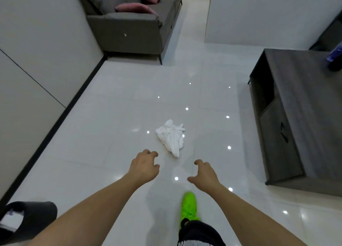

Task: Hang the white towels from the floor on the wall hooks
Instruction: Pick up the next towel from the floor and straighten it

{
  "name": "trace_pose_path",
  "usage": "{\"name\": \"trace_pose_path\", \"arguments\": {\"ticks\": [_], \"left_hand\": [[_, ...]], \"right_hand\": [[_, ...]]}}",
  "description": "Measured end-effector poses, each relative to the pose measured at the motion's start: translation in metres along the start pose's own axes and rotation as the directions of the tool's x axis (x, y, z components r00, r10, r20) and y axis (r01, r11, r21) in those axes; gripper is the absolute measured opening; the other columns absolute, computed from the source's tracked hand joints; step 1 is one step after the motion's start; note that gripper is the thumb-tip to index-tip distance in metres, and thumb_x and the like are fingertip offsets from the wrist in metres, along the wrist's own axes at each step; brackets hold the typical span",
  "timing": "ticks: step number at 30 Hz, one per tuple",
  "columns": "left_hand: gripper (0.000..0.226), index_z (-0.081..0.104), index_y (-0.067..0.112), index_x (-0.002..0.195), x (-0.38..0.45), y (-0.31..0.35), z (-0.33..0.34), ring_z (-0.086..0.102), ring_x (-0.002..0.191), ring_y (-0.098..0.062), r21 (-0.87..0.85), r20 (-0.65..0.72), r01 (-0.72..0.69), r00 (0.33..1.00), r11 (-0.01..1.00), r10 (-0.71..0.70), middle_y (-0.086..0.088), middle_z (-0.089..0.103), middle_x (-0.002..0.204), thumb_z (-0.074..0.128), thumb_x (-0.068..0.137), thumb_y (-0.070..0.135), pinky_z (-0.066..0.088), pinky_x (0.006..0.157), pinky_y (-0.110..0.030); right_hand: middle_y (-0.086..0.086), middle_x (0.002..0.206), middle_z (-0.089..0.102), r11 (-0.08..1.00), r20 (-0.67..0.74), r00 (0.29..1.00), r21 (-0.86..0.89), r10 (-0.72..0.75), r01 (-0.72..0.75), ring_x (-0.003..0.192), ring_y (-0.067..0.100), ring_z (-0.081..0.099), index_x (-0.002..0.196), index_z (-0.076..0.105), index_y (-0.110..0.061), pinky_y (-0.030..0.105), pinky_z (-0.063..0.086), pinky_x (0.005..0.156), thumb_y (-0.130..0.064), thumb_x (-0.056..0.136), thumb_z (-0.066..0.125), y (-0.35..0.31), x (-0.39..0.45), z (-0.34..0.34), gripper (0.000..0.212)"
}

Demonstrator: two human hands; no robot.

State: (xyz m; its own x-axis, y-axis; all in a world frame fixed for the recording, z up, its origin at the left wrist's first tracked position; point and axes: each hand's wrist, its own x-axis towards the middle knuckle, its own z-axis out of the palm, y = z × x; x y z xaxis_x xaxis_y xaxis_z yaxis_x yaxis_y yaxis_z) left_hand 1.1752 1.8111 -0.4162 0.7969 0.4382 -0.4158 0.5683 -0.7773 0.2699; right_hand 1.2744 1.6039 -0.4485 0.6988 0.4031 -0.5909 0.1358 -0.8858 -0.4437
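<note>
One crumpled white towel [171, 136] lies on the glossy white tile floor [111, 134] in the middle of the room. My left hand [145, 165] reaches forward just short of the towel's near left side, fingers loosely curled and holding nothing. My right hand [202, 173] is stretched out below and right of the towel, fingers spread and loosely bent, also holding nothing. Neither hand touches the towel. No wall hooks are in view.
A grey sofa [133, 24] with pink cushions stands at the far left against the wall [37, 51]. A dark wooden low cabinet [296, 116] fills the right side. My green shoe [189, 207] steps forward below my right hand. A dark slipper [27, 218] lies at the bottom left.
</note>
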Motion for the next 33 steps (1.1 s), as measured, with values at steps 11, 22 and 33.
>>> {"name": "trace_pose_path", "arguments": {"ticks": [11, 22, 33], "left_hand": [[0.055, 0.047, 0.023, 0.14, 0.127, 0.023, -0.015, 0.047, 0.122, -0.025, -0.048, 0.103, 0.098, 0.99, 0.994, -0.092, -0.005, 0.047, 0.137, 0.056, 0.088, 0.036, 0.045, 0.096, -0.038], [0.05, 0.052, 0.02, 0.135, 0.277, -0.041, 0.01, 0.049, 0.118, -0.028, -0.127, 0.176, 0.075, 0.983, 0.989, -0.052, -0.008, 0.051, 0.13, 0.06, 0.086, 0.029, 0.042, 0.093, -0.033], [0.048, 0.053, 0.021, 0.134, 0.474, -0.139, 0.128, 0.053, 0.117, -0.027, -0.143, 0.44, 0.221, 0.887, 0.965, -0.138, -0.008, 0.051, 0.13, 0.058, 0.087, 0.029, 0.04, 0.096, -0.032]], "right_hand": [[0.01, 0.128, 0.048, 0.995, 0.143, 0.985, 0.009, 0.1, -0.103, 0.111, 0.025, 0.057, 0.14, 0.042, -0.017, 0.029, 0.045, 0.087, -0.035, 0.079, 0.073, -0.006, 0.126, -0.05, 0.071], [0.011, 0.129, 0.05, 0.975, 0.232, 0.949, 0.011, 0.214, -0.223, 0.111, 0.025, 0.056, 0.139, 0.044, -0.015, 0.028, 0.045, 0.084, -0.033, 0.079, 0.072, -0.04, 0.264, -0.007, 0.068], [0.012, 0.124, 0.057, 0.865, 0.341, 0.82, 0.036, 0.461, -0.501, 0.111, 0.025, 0.058, 0.133, 0.051, -0.015, 0.029, 0.045, 0.086, -0.032, 0.078, 0.074, -0.049, 0.443, 0.118, 0.061]]}}
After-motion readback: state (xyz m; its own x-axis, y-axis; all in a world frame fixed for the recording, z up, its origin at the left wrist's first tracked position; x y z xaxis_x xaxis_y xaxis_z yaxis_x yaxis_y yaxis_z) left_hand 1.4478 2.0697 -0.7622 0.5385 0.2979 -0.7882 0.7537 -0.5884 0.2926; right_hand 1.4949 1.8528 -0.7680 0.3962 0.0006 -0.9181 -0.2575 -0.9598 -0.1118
